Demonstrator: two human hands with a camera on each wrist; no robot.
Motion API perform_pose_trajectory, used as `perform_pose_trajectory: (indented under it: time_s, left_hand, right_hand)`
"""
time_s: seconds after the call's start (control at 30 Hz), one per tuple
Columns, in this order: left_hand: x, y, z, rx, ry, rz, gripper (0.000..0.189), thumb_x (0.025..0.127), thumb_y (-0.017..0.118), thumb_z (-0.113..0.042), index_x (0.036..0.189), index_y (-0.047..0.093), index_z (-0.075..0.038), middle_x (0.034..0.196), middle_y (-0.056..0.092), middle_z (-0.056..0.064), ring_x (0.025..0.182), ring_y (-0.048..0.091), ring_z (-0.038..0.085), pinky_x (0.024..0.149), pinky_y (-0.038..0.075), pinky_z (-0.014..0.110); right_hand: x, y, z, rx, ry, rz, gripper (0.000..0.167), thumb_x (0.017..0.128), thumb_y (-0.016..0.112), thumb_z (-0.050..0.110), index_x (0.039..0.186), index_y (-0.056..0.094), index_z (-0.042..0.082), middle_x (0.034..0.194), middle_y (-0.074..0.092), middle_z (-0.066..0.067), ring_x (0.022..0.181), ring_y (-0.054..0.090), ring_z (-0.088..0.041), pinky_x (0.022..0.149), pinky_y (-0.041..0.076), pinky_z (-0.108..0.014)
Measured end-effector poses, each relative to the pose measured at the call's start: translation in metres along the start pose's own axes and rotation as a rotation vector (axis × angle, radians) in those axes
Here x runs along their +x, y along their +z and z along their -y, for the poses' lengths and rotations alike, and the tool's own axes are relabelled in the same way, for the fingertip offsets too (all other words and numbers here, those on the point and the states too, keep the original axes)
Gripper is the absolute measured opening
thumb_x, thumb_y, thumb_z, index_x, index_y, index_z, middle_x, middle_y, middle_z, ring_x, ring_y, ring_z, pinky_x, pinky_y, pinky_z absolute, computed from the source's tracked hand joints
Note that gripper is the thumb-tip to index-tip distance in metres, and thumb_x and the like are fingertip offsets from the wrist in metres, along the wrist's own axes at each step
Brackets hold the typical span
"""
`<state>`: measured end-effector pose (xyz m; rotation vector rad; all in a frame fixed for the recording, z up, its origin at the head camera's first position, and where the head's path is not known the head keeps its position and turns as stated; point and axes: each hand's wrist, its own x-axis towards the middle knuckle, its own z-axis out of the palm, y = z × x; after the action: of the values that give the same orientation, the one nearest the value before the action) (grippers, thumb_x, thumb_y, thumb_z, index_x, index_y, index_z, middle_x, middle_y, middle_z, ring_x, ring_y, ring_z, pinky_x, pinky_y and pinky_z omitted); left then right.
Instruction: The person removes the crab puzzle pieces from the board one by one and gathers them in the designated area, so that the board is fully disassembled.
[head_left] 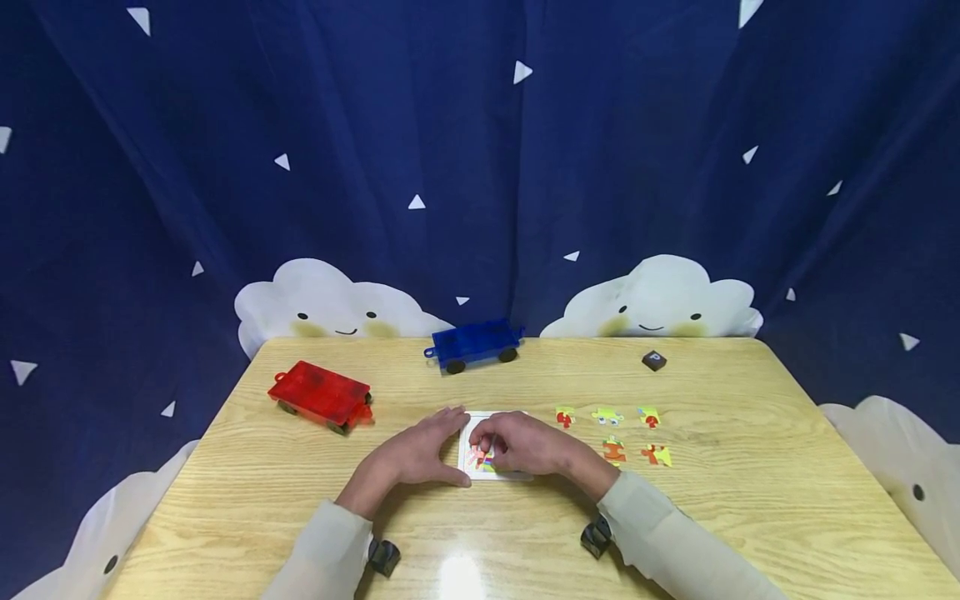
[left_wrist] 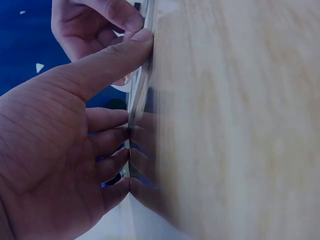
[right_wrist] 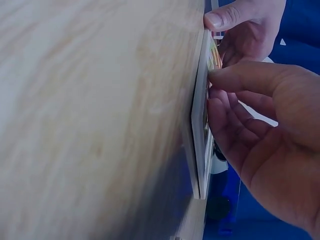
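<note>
A thin square puzzle tray (head_left: 497, 477) with a white rim lies on the table, with a few brightly coloured puzzle pieces (head_left: 486, 463) inside it. My left hand (head_left: 423, 450) spans the tray's left side. Its thumb rests at the near edge and its fingers, fairly straight, reach toward the far edge. Bent over the tray, my right hand (head_left: 528, 446) holds a puzzle piece at the inner surface between thumb and fingers. That piece is mostly hidden by the fingers. In the right wrist view the fingertips touch the tray's (right_wrist: 200, 107) upper face.
Several loose puzzle pieces (head_left: 613, 451) lie right of the tray in two rows. A red toy wagon (head_left: 321, 392) stands at left, a blue toy wagon (head_left: 476, 343) at the back. A small dark tile with a letter (head_left: 654, 360) lies back right. A curtain (head_left: 480, 150) hangs behind the table.
</note>
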<state>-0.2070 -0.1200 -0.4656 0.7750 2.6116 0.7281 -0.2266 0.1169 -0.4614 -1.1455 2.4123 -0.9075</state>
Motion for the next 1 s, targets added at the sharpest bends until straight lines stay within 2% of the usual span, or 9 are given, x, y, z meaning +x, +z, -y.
perform_pose_trajectory:
  time_s: [0.23,0.33,0.47,0.73,1.0]
  left_hand:
    - [0.001,0.0,0.0,0.006,-0.005,0.008,0.097,0.084,0.085,-0.044,0.159,0.038,-0.004,0.167,0.028,0.011,0.153,0.023,0.034,0.118,0.029,0.054]
    - [0.001,-0.001,-0.001,0.004,-0.008,0.007,0.097,0.084,0.085,-0.045,0.159,0.038,-0.004,0.167,0.028,0.01,0.153,0.023,0.034,0.118,0.029,0.055]
    - [0.002,-0.001,-0.002,0.001,-0.019,0.007,0.098,0.084,0.085,-0.045,0.16,0.038,-0.006,0.167,0.029,0.008,0.153,0.022,0.033,0.118,0.029,0.055]
    - [0.004,-0.001,-0.002,0.002,-0.021,-0.001,0.098,0.083,0.085,-0.046,0.159,0.038,-0.006,0.167,0.029,0.009,0.153,0.022,0.032,0.118,0.028,0.054]
    - [0.002,0.0,-0.002,-0.008,-0.016,-0.005,0.098,0.082,0.087,-0.044,0.159,0.039,-0.004,0.167,0.029,0.011,0.153,0.022,0.034,0.119,0.027,0.054]
  right_hand:
    - [0.0,0.002,0.001,0.046,-0.024,-0.061,0.012,0.099,0.065,0.003,0.109,0.07,0.008,0.09,0.065,0.005,0.079,0.058,-0.005,0.074,0.052,-0.025]
    - [0.001,0.003,0.002,0.087,-0.017,-0.103,0.01,0.101,0.062,0.003,0.104,0.071,0.008,0.085,0.066,0.006,0.076,0.06,-0.005,0.074,0.053,-0.026]
    - [0.001,0.004,0.003,0.117,-0.01,-0.15,0.011,0.099,0.063,0.001,0.099,0.071,0.009,0.081,0.066,0.006,0.073,0.06,-0.006,0.07,0.052,-0.025]
    - [0.001,0.001,0.004,0.145,0.012,-0.184,0.014,0.095,0.064,-0.001,0.095,0.07,0.012,0.078,0.064,0.01,0.072,0.059,-0.005,0.069,0.052,-0.024]
    - [-0.019,-0.017,0.003,0.141,0.035,-0.168,0.015,0.095,0.062,-0.001,0.091,0.068,0.012,0.075,0.067,0.005,0.069,0.06,-0.008,0.065,0.05,-0.025]
